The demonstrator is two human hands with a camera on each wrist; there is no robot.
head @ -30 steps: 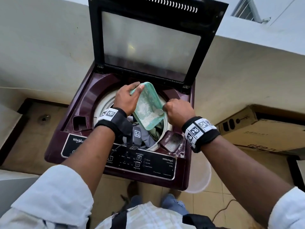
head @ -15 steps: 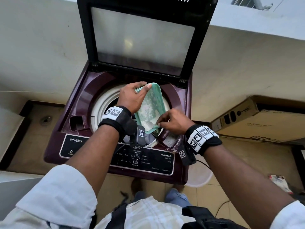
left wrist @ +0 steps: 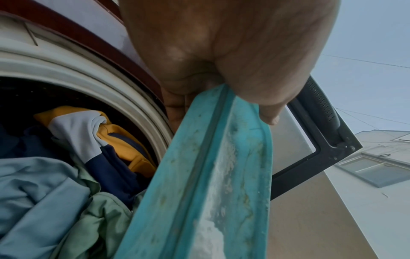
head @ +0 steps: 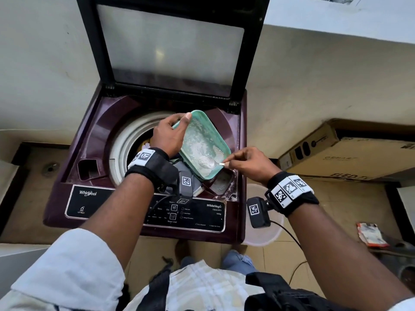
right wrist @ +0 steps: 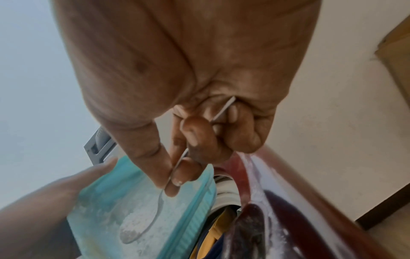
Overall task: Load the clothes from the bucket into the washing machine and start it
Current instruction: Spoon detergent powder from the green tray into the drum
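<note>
We hold the green tub tilted over the drum w/ left hand, grip clamped on its far rim so powder slides to the low corner. Right hand pinches the spoon, bowl down in the powder, prob. to scoop into the tray just below. Clothes already inside the washing machine, lid up.

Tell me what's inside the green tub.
The green tub holds white powder and the bowl of a spoon pinched by the right hand. The left hand covers one edge.
</note>
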